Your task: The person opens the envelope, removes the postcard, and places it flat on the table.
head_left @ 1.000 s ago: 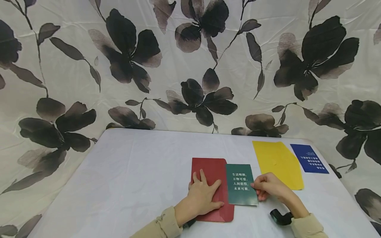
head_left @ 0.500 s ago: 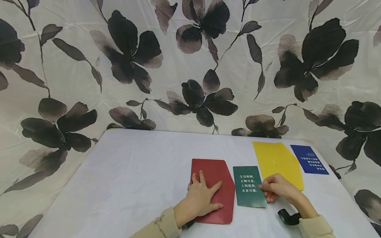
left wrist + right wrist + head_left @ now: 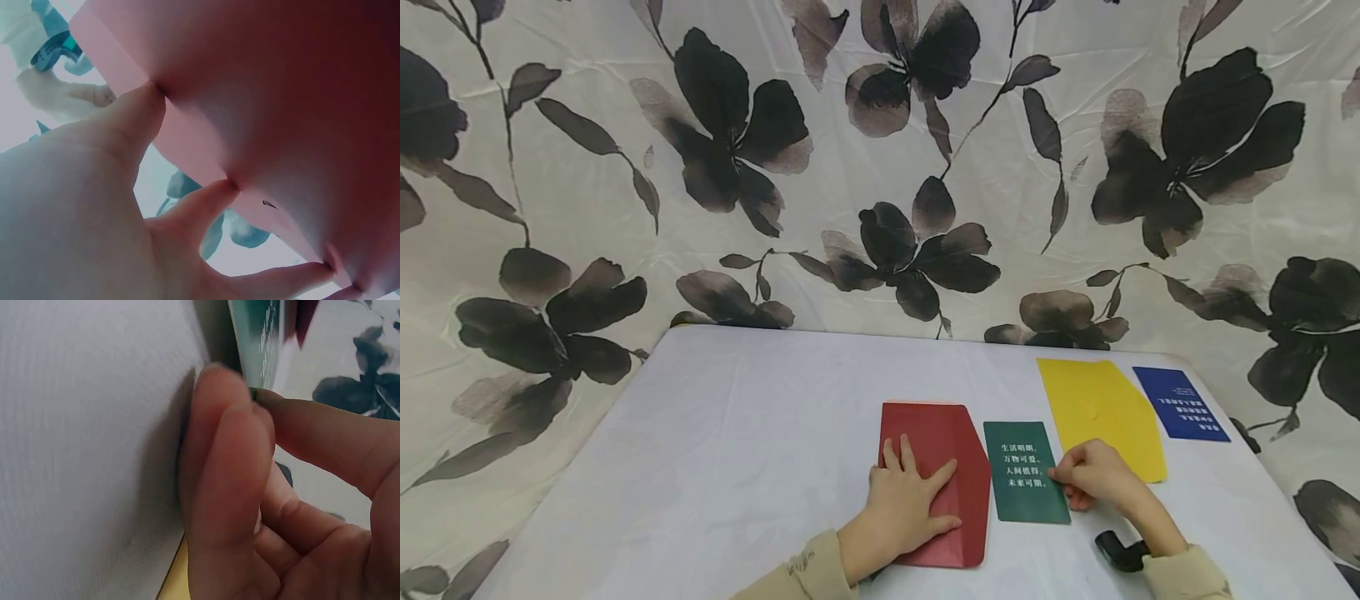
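Observation:
A red envelope [image 3: 962, 492] lies on the white table, its angled flap turned to the right. My left hand [image 3: 906, 508] rests on it with fingers spread; in the left wrist view the fingertips press on the red paper [image 3: 300, 125]. Just right of the flap is a dark green card [image 3: 1026, 492] with white printed characters. Its right edge is pinched between the thumb and fingers of my right hand [image 3: 1097, 477]. The right wrist view shows those curled fingers close to the tabletop, with the green card [image 3: 253, 337] above them.
Behind my right hand lies a yellow envelope [image 3: 1097, 408], its flap also to the right. A blue card [image 3: 1182, 404] with white print lies beside it near the table's right edge. A flower-patterned cloth [image 3: 880, 150] hangs behind the white table [image 3: 722, 450].
The green card has moved right, off the red envelope, and the envelope's flap has come into full view. Between the last two frames it shifted slightly left. My left hand stays on the envelope.

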